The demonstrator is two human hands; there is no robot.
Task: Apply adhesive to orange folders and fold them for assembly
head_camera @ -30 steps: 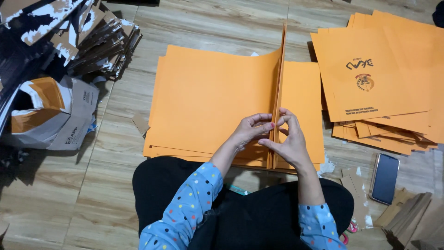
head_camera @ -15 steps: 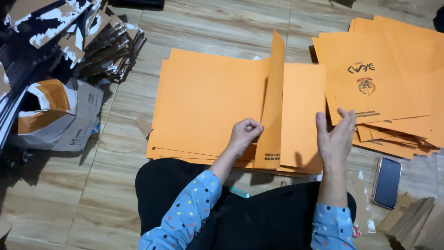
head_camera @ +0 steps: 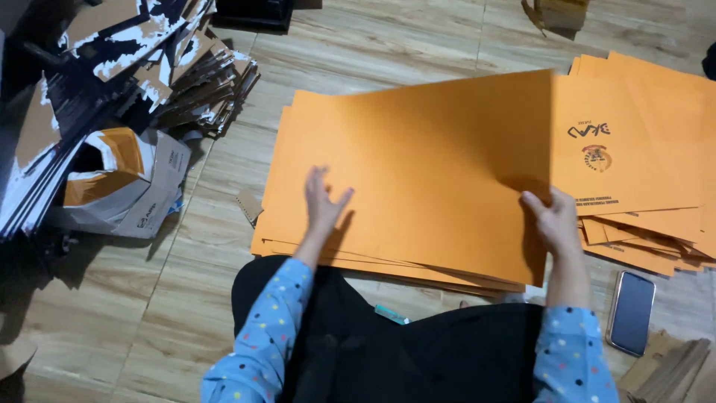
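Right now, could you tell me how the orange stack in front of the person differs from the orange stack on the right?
The front stack shows a plain top sheet; the right stack shows a printed emblem. The front stack is touched by both hands, left hand and right hand; the right stack is untouched and more fanned. Both lie on the floor.

— What can be counted?
— Two hands are seen, left hand (head_camera: 322,203) and right hand (head_camera: 553,220). Two stacks of orange sheets (head_camera: 418,164) (head_camera: 641,142) are counted, one phone (head_camera: 631,312), one open box (head_camera: 119,183).

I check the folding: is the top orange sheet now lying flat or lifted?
Lifted. The right hand holds the top orange sheet raised at its right edge.
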